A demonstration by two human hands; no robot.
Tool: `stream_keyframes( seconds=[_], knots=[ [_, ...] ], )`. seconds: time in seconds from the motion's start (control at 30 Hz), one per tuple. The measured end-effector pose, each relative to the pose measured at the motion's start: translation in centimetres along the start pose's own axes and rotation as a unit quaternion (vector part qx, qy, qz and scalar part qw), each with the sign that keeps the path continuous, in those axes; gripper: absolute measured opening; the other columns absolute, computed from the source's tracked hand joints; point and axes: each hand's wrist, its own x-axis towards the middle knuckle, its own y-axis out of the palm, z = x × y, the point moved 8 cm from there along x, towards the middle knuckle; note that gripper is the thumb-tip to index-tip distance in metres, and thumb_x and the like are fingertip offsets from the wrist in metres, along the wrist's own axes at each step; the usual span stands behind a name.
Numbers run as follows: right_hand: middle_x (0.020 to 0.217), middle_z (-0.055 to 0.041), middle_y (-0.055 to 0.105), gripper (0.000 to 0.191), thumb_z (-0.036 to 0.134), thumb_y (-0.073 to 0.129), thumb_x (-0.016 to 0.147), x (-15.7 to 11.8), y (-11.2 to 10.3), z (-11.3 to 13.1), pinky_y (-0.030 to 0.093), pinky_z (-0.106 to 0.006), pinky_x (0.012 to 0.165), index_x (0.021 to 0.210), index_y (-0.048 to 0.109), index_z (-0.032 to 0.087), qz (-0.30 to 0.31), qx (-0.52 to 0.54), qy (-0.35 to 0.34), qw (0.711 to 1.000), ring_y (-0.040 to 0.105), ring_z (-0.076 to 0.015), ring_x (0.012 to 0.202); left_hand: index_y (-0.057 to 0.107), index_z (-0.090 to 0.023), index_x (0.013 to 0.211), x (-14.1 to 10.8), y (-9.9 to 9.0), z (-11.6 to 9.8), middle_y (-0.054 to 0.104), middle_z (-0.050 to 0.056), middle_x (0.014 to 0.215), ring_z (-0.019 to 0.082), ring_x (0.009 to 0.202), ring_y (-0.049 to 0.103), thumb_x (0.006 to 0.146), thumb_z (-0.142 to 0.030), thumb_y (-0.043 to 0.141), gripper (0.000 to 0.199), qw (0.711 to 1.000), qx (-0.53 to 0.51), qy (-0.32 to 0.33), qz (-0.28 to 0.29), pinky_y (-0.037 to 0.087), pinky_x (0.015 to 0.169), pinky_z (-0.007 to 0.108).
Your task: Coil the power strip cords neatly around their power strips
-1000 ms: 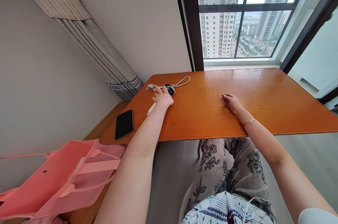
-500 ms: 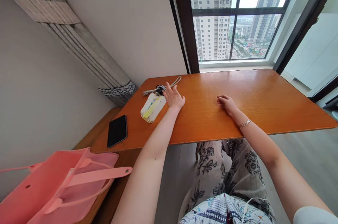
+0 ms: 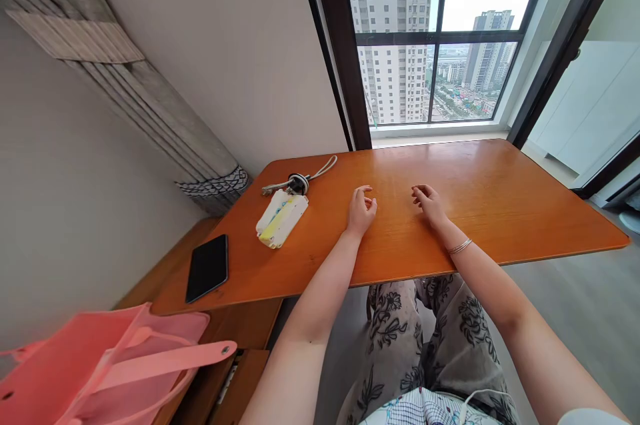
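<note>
My left hand (image 3: 363, 211) rests on or just above the brown wooden tabletop (image 3: 475, 178), fingers loosely curled with gaps between them and nothing held. Across from it, my right hand (image 3: 427, 203) is also loosely bent, its fingers slightly apart and without any object. A bracelet circles the right wrist. Left of my left hand, apart from it, lies a white block with a yellow stripe (image 3: 283, 219). Just behind that block is a whitish cord (image 3: 323, 169) with a round black part (image 3: 299, 183). A black phone (image 3: 207, 268) lies flat near the left edge.
A pink bag (image 3: 115, 371) with straps stands at the lower left, below the table edge. The window (image 3: 435, 38) is behind the table, and a grey curtain (image 3: 150, 105) hangs at the left. My legs are under the front edge.
My left hand has moved right, away from the white block and cord, and its spread fingers have curled. The right hand stays nearly in place. The view has shifted slightly.
</note>
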Motion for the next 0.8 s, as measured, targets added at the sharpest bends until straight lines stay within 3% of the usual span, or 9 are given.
stream_keyframes(
  seconds=[0.1, 0.27, 0.43, 0.57, 0.8],
  knots=[
    [0.081, -0.0004, 0.065, 0.027, 0.046, 0.067, 0.074, -0.4, 0.7, 0.5, 0.044, -0.029, 0.070, 0.089, 0.065, 0.024, 0.027, -0.072, -0.036, 0.996, 0.056, -0.0148, 0.072, 0.052, -0.020, 0.112, 0.1, -0.2, 0.4, 0.059, 0.010, 0.120, 0.012, 0.073, 0.062, 0.085, -0.017, 0.057, 0.027, 1.000, -0.002, -0.017, -0.007, 0.056, 0.071, 0.031],
    [0.063, 0.0030, 0.062, 0.017, 0.040, 0.060, 0.086, -1.4, 2.6, 0.6, 0.043, -0.028, 0.068, 0.089, 0.068, 0.025, 0.120, -0.166, -0.064, 0.977, 0.057, -0.0143, 0.062, 0.053, -0.019, 0.112, 0.1, 0.2, 0.3, 0.060, 0.009, 0.115, 0.011, 0.071, 0.061, 0.084, -0.016, 0.058, 0.029, 1.000, -0.002, -0.012, 0.004, 0.055, 0.069, 0.029],
    [0.069, 0.0020, 0.067, 0.005, 0.027, 0.068, 0.082, -2.3, 3.7, 0.8, 0.042, -0.027, 0.069, 0.084, 0.072, 0.025, 0.198, -0.231, -0.094, 0.948, 0.058, -0.0139, 0.064, 0.054, -0.019, 0.112, 0.0, 0.3, 0.4, 0.062, 0.007, 0.105, 0.012, 0.068, 0.061, 0.083, -0.016, 0.058, 0.030, 1.000, 0.002, -0.023, 0.014, 0.053, 0.067, 0.029],
    [0.075, 0.0002, 0.070, 0.007, 0.022, 0.068, 0.082, -2.5, 4.0, 0.9, 0.042, -0.028, 0.070, 0.084, 0.074, 0.025, 0.214, -0.267, -0.106, 0.934, 0.059, -0.0151, 0.068, 0.055, -0.020, 0.110, 0.0, 0.5, 0.6, 0.064, 0.004, 0.095, 0.013, 0.066, 0.060, 0.083, -0.017, 0.058, 0.028, 0.999, 0.005, -0.037, 0.027, 0.052, 0.067, 0.030],
    [0.075, -0.0003, 0.070, 0.009, 0.022, 0.067, 0.083, -2.5, 4.1, 0.8, 0.041, -0.028, 0.068, 0.086, 0.075, 0.025, 0.217, -0.290, -0.121, 0.924, 0.058, -0.0154, 0.067, 0.057, -0.021, 0.104, 0.0, 0.5, 0.5, 0.067, 0.006, 0.104, 0.013, 0.067, 0.061, 0.083, -0.017, 0.057, 0.021, 0.998, 0.001, -0.052, 0.038, 0.053, 0.066, 0.030]
  ],
)
